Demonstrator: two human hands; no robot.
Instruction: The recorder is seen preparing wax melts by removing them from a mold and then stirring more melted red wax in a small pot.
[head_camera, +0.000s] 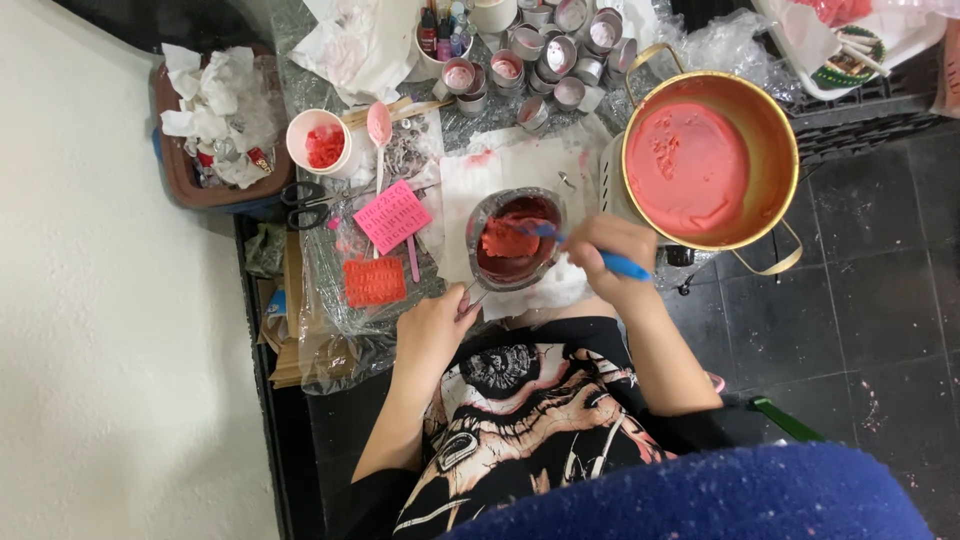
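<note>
A small metal pitcher (487, 209) full of red wax stands on white paper in front of me. My left hand (432, 328) grips its handle at the lower left. My right hand (610, 255) holds a blue-handled tool (624, 266) whose tip dips into the red wax. A large gold pot (778, 150) with a pink wax surface sits just right of the pitcher.
Several small metal tins (555, 55) cluster at the back. A white cup with red bits (322, 142), a pink spoon (379, 123), scissors (308, 196), a pink mould (392, 216) and an orange mould (375, 282) lie to the left. A bin of crumpled tissue (215, 110) stands far left.
</note>
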